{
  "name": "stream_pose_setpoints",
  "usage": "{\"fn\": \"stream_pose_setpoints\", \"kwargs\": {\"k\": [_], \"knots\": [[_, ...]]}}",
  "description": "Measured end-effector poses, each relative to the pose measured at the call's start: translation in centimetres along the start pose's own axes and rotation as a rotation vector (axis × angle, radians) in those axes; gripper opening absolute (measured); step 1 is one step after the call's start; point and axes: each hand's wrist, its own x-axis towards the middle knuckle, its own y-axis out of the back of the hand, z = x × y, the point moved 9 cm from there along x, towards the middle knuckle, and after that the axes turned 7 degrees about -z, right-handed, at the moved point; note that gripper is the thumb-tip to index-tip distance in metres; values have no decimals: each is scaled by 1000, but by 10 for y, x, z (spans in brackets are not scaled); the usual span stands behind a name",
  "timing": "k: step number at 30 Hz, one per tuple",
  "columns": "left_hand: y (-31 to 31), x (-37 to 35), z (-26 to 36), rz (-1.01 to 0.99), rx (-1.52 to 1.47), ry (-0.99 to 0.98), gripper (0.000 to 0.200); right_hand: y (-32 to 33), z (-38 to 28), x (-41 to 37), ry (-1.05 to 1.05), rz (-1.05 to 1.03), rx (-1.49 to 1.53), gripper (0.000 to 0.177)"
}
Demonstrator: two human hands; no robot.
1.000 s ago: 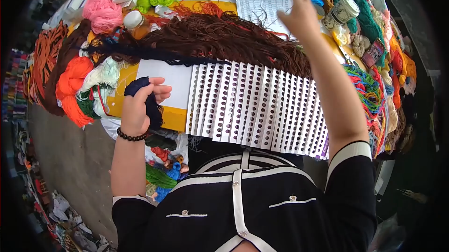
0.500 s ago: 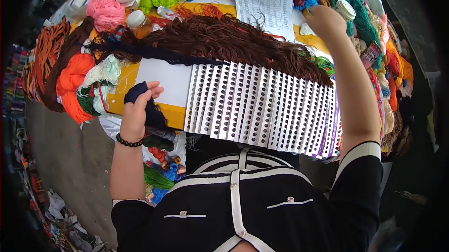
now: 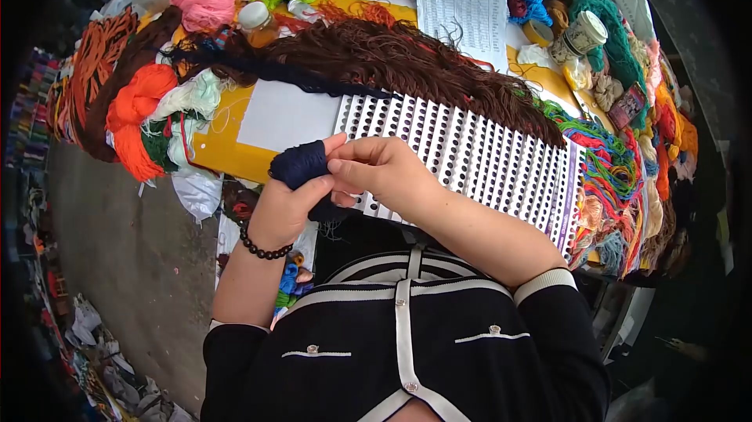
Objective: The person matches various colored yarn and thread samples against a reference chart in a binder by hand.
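A skein of navy thread (image 3: 301, 163) lies over my left hand (image 3: 287, 207), which is closed around it near the table's front edge. My right hand (image 3: 392, 175) meets the left fingertips with thumb and finger pinched together; whatever sits in that pinch is too small to make out. Below both hands, part of the navy bundle hangs down. To the right, overlapping white cards with rows of punched holes (image 3: 478, 159) partly pass under my right hand and forearm. A long hank of dark navy thread (image 3: 290, 77) stretches along the cards' upper left edge.
Dark brown thread (image 3: 392, 61) is heaped behind the cards. A printed sheet (image 3: 462, 10), a lidded jar (image 3: 257, 22) and a patterned cup (image 3: 580, 36) stand or lie farther back. Orange-red yarn (image 3: 141, 112) is at left, multicoloured thread (image 3: 607, 175) at right.
My right hand has come from the table's far right side down to my left hand and now pinches beside it. My left hand, still with the navy skein, has shifted right.
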Motion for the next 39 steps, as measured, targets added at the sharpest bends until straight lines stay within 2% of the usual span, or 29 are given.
{"fn": "stream_pose_setpoints", "kwargs": {"k": [5,10,12,14,23,29,33,36,37,38,39], "knots": [[-11,0,1,-42,257,-81,47,1,3,-8,-42,43,-31,14],[-4,-7,0,-28,139,-62,42,3,-4,-15,103,57,-18,13],[-5,-8,-1,-12,141,-41,40,3,-4,-18,110,56,-53,13],[0,-9,-3,112,39,-35,37,3,-6,-20,117,52,-87,14],[-4,-9,-4,144,-69,-105,36,-3,-10,-24,76,20,76,15],[-9,-5,0,121,95,-111,33,6,-1,-25,32,88,145,14],[-11,-4,1,115,139,-95,32,8,-4,-26,38,99,71,12],[-6,-5,-7,91,41,-80,33,11,-12,-28,100,79,153,8],[0,-9,-11,116,-150,-81,33,13,-18,-29,146,66,226,7],[8,-12,-18,138,-340,-77,33,26,-30,-35,214,109,157,10],[22,-14,-21,84,-498,-98,31,27,-43,-43,210,30,289,13]]}}
